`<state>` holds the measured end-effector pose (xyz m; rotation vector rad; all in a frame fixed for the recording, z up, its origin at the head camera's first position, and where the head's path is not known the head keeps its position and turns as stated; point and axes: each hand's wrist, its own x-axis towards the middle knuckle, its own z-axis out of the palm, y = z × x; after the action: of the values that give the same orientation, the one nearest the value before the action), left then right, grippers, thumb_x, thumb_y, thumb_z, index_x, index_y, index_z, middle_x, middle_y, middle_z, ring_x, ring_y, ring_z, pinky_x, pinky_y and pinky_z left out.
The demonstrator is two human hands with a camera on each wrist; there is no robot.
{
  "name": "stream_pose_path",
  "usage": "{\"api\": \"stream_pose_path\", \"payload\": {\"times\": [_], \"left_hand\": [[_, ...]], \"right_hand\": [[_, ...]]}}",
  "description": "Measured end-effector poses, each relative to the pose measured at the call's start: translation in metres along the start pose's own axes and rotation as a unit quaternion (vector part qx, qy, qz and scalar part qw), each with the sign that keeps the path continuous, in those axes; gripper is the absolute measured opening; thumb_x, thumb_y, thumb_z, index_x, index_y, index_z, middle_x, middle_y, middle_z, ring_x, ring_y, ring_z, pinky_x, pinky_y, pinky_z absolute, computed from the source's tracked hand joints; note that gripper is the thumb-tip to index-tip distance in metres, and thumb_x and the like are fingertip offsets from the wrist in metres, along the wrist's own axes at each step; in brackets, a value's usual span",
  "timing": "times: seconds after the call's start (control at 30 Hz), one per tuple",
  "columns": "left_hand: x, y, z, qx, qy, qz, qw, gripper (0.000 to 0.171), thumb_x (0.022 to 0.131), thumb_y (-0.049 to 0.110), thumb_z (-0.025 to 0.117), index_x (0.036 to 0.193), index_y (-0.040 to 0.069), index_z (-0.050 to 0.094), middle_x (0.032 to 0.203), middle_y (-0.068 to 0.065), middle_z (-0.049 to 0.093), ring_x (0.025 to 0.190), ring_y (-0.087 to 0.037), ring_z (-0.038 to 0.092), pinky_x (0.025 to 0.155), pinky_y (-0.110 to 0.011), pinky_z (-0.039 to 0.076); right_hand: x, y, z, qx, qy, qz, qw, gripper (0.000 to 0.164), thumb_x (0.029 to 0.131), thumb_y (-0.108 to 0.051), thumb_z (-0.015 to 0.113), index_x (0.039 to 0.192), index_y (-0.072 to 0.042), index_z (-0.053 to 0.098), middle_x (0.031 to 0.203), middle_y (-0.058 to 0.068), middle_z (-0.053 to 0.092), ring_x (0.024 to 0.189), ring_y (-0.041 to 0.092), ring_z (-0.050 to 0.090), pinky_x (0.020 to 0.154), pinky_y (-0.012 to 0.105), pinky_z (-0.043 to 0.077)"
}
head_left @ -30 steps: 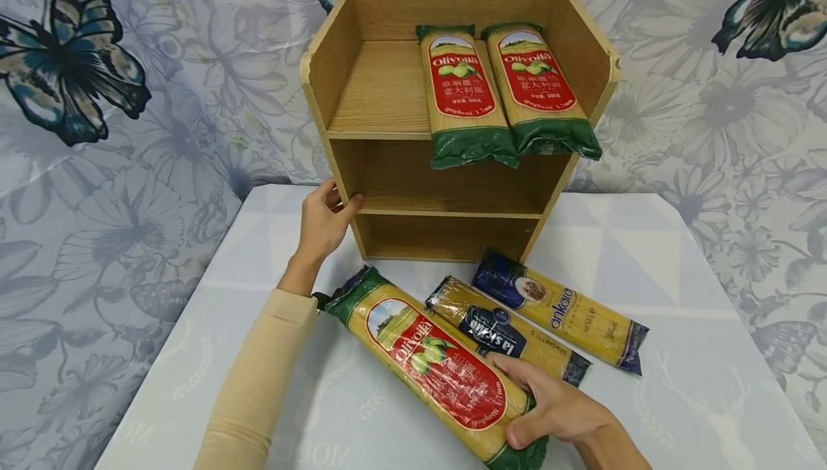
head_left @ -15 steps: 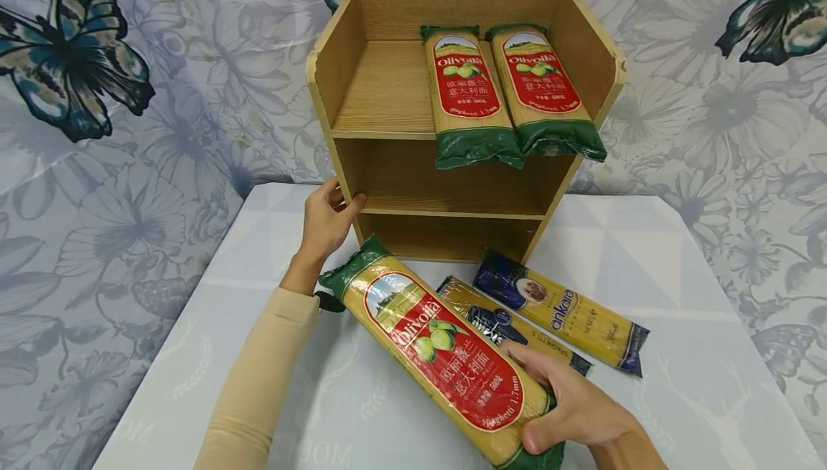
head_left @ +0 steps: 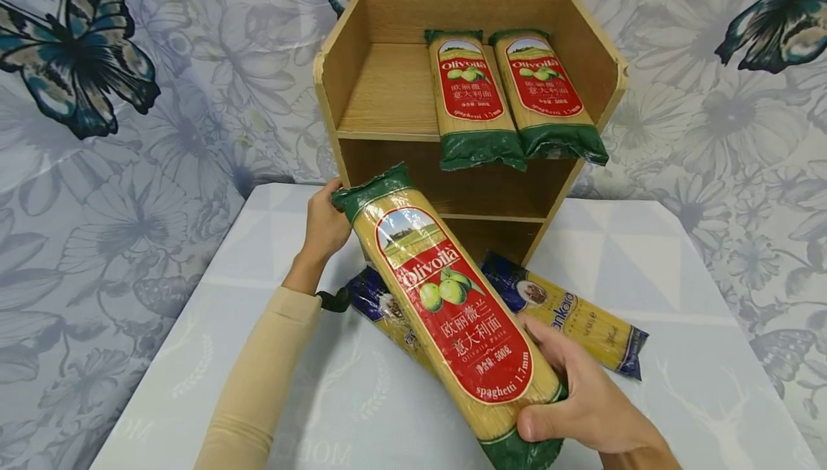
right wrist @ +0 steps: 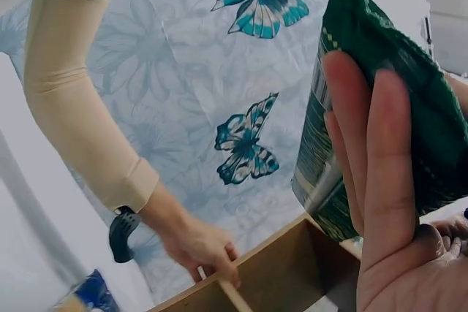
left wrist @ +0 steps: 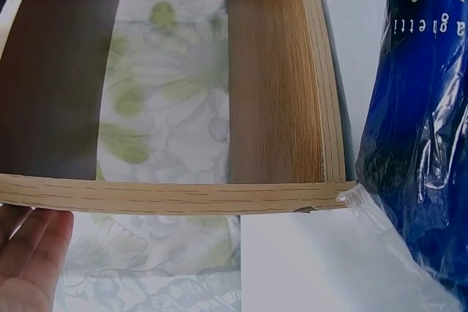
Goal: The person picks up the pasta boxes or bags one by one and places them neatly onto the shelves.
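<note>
My right hand (head_left: 588,398) grips the green lower end of a red-labelled Olivoilà spaghetti pack (head_left: 452,305), with the thumb on its front. The pack is tilted up to the left, in front of the lower part of a small wooden shelf (head_left: 388,90). Its green top end overlaps my left hand (head_left: 326,226), which holds the left side of the shelf. Fingers (left wrist: 33,250) show against the outside of that side in the left wrist view. Seen from the right wrist, more fingers (right wrist: 391,158) lie along the back of the green wrapper (right wrist: 428,137).
Two matching spaghetti packs (head_left: 474,90) lie side by side at the right of the top shelf. On the table (head_left: 698,298), a blue-and-yellow Ankara pack (head_left: 594,323) lies at the right. Another blue-ended pack (head_left: 388,312) shows partly from behind the held one.
My right hand has raised the Olivoilà pack towards the shelf, uncovering a blue-ended pack at the left and covering the gold-and-navy one. My left hand stays at the shelf's side.
</note>
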<state>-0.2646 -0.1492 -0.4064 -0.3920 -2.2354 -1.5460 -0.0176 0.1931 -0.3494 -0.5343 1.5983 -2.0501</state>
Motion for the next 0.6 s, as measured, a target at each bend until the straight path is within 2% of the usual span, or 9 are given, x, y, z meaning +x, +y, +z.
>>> {"api": "stream_pose_path", "payload": {"times": [0.1,0.2,0.3,0.33,0.53,0.6], "left_hand": [[-0.001,0.002,0.001,0.004,-0.003,-0.002,1.0000,0.025,0.093,0.002,0.070,0.117,-0.003,0.068,0.108,-0.021,0.073,0.102,-0.032,0.071,0.089,-0.042,0.059],[-0.005,0.021,-0.001,-0.019,-0.010,-0.017,0.9996,0.033,0.094,-0.001,0.069,0.126,-0.006,0.065,0.118,-0.025,0.070,0.111,-0.037,0.068,0.093,-0.045,0.057],[-0.008,0.040,-0.004,-0.021,-0.015,-0.027,0.9993,0.037,0.094,-0.002,0.068,0.130,-0.010,0.062,0.121,-0.028,0.068,0.114,-0.039,0.067,0.094,-0.046,0.056],[-0.008,0.041,-0.004,-0.020,-0.015,-0.030,0.9992,0.037,0.094,-0.003,0.067,0.130,-0.011,0.061,0.121,-0.029,0.067,0.115,-0.040,0.066,0.094,-0.047,0.055],[0.000,0.004,0.002,-0.040,-0.010,-0.027,0.9988,0.039,0.095,0.001,0.069,0.133,-0.007,0.061,0.120,-0.027,0.068,0.113,-0.038,0.067,0.093,-0.046,0.056],[0.001,0.002,0.003,-0.046,-0.013,-0.031,0.9984,0.039,0.095,0.004,0.070,0.133,-0.004,0.062,0.119,-0.024,0.069,0.113,-0.035,0.068,0.093,-0.044,0.057]], "right_hand": [[0.003,-0.006,0.005,-0.018,0.016,-0.026,0.999,0.063,0.094,-0.023,0.074,0.142,-0.001,0.041,0.122,0.028,0.063,0.103,0.038,0.067,0.084,0.050,0.060],[0.008,-0.014,0.011,-0.030,0.025,-0.049,0.998,0.062,0.093,-0.018,0.074,0.141,0.002,0.040,0.119,0.030,0.064,0.100,0.040,0.068,0.081,0.050,0.061],[0.012,-0.024,0.020,-0.050,0.041,-0.062,0.996,0.061,0.093,-0.018,0.075,0.140,0.003,0.043,0.118,0.030,0.065,0.098,0.041,0.068,0.081,0.049,0.061],[0.014,-0.028,0.023,-0.057,0.050,-0.060,0.995,0.061,0.092,-0.018,0.076,0.139,0.003,0.043,0.118,0.029,0.065,0.098,0.041,0.068,0.081,0.049,0.060],[0.030,-0.043,0.040,-0.096,0.084,-0.057,0.990,0.061,0.091,-0.017,0.078,0.137,0.001,0.043,0.119,0.023,0.066,0.100,0.039,0.068,0.083,0.047,0.061],[0.036,-0.046,0.042,-0.103,0.082,-0.067,0.989,0.059,0.091,-0.016,0.078,0.135,0.003,0.043,0.117,0.024,0.066,0.097,0.038,0.069,0.081,0.046,0.061]]}}
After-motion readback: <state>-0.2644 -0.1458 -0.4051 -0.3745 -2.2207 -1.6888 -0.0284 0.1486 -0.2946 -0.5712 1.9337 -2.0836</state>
